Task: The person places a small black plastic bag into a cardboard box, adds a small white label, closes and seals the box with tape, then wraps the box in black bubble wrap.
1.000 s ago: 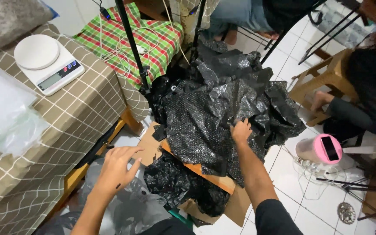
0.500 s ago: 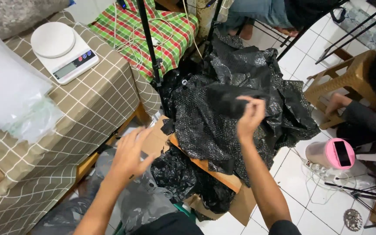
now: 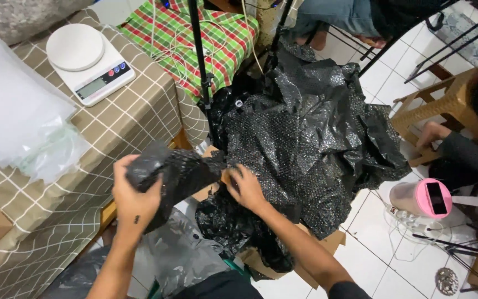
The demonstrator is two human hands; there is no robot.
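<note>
Centrally, a big heap of black bubble wrap [image 3: 311, 144] spills over an open cardboard box [image 3: 327, 246], filling the view from twelve o'clock round to four. The left hand [image 3: 136, 194], at about eight o'clock, has its grip curled tight around a bunched end of the black wrap, a strip [image 3: 178, 171] of which stretches across to the right hand [image 3: 247, 188]. That right hand lies at the heap's near edge, fingers bent down onto the wrap and box flap; whether its grip is truly closed on anything I cannot tell.

At ten o'clock stands a desk under a brown checked cloth [image 3: 106, 133], its edge running just beside the left hand, so little room is left there. On it sit a white kitchen scale [image 3: 89, 61] and a stack of clear plastic bags [image 3: 17, 122]. A black stand pole [image 3: 200, 55] rises at twelve o'clock, touching the heap's far edge.

At three o'clock another person's hand [image 3: 430, 135] rests by a wooden stool [image 3: 443, 105], with a pink cup-shaped gadget [image 3: 424, 198] on the white tiled floor [image 3: 383, 243], which stays open toward five o'clock.
</note>
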